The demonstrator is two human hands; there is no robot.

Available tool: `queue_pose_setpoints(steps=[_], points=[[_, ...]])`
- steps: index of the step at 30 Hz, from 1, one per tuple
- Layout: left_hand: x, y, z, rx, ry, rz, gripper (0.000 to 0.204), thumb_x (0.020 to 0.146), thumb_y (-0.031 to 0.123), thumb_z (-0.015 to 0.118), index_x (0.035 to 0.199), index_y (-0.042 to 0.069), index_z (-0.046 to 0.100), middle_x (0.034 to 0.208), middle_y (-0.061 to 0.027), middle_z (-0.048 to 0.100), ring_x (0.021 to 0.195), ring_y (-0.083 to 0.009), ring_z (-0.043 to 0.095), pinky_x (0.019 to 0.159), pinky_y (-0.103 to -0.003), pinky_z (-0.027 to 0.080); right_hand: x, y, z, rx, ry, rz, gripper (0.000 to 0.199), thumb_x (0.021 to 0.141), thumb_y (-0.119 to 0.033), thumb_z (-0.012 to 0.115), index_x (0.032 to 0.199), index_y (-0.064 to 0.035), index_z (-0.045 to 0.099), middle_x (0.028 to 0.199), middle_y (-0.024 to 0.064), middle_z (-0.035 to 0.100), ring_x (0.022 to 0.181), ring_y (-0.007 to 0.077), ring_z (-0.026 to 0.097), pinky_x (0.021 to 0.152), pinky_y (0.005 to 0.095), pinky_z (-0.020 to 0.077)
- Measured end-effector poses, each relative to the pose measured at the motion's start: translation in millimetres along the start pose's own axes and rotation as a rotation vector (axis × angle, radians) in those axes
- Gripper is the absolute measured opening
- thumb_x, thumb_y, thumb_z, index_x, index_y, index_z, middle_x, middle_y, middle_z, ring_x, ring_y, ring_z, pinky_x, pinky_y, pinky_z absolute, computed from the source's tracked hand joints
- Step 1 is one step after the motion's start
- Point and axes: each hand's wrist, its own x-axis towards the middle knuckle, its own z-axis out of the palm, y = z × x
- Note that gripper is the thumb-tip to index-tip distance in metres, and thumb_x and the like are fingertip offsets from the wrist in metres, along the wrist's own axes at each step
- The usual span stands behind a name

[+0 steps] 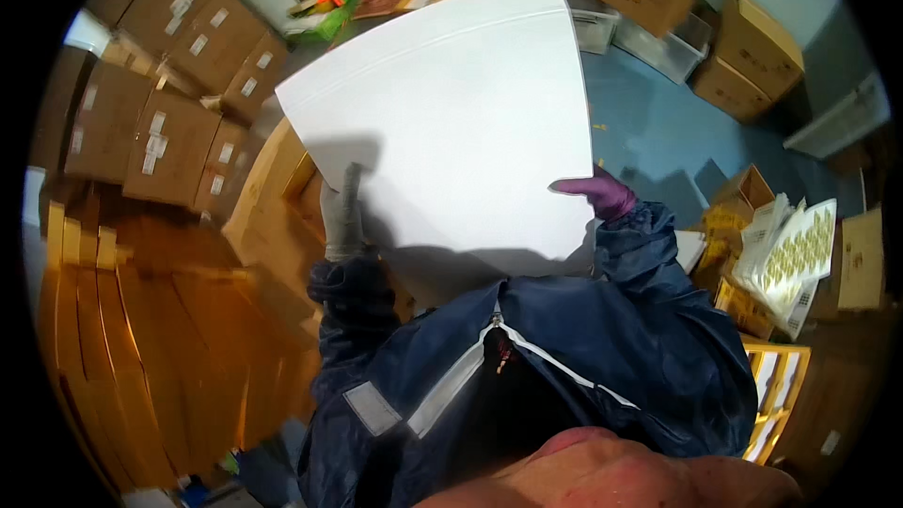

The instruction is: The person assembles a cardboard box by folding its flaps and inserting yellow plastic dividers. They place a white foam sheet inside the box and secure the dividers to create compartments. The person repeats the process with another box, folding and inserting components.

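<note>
A large white flat sheet (451, 122), like an unfolded box blank, is held up in front of my chest and fills the middle of the view. My left hand (342, 212), in a grey glove, grips its lower left edge. My right hand (602, 194), in a purple glove, pinches its right edge with the thumb lying on the white face. My dark blue jacket sleeves rise from below. The sheet hides whatever is behind it.
Stacked brown cardboard boxes (179, 113) stand at the left, flat cardboard sheets (141, 339) lie lower left. More boxes (743, 47) and clear plastic bins (658, 42) sit at the back right on a blue floor (649, 122). Printed gold-patterned sheets (790, 254) lie at the right.
</note>
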Motion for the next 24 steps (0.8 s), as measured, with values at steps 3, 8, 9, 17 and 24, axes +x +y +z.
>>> queue_pose_setpoints(steps=[3,8,9,17,24], points=[[-45,18,-19,0.009,0.031,0.049,0.030,0.093,0.021,0.068,0.111,-0.003,0.062,0.090,-0.0020,0.061,0.076,-0.0125,0.056,0.068,-0.027,0.047,20,-14,19,-0.645,0.193,0.029,0.100,0.076,-0.039,0.084,0.151,-0.0001,0.029,0.140,0.0214,0.050,0.129,0.0318,0.050,0.110,0.0429,0.0412],[-109,-19,-55,-0.086,-0.130,-0.051,0.033,0.087,0.008,0.073,0.115,-0.005,0.060,0.107,-0.0059,0.066,0.093,-0.0136,0.060,0.082,-0.029,0.050,59,-46,93,-1.374,0.284,-0.852,0.101,0.074,-0.042,0.085,0.149,-0.0016,0.031,0.137,0.0247,0.050,0.127,0.0379,0.051,0.107,0.0445,0.0423],[-109,-26,-65,-0.117,-0.184,0.087,0.034,0.085,0.008,0.074,0.113,-0.004,0.060,0.105,-0.0056,0.065,0.092,-0.0135,0.060,0.082,-0.029,0.050,75,-56,111,-1.426,0.033,-0.907,0.100,0.073,-0.043,0.085,0.149,-0.0026,0.032,0.131,0.0246,0.056,0.122,0.0377,0.056,0.103,0.0439,0.0454],[-91,18,-84,-0.138,-0.147,0.565,0.082,0.071,0.019,0.089,0.135,0.003,0.040,0.126,-0.0179,0.053,0.108,-0.0243,0.058,0.087,-0.034,0.052,107,-92,188,-1.016,-1.174,0.178,0.056,0.089,-0.029,0.069,0.134,-0.0008,0.050,0.115,0.0231,0.066,0.105,0.0305,0.066,0.091,0.0408,0.0511],[-89,55,-122,0.419,0.235,0.820,0.061,0.074,0.018,0.086,0.122,0.006,0.050,0.111,-0.0136,0.057,0.101,-0.0230,0.061,0.081,-0.034,0.055,151,-106,181,-1.448,-0.696,-0.765,0.092,0.078,-0.048,0.080,0.146,-0.0026,0.037,0.132,0.0256,0.057,0.120,0.0349,0.059,0.101,0.0472,0.0471]])
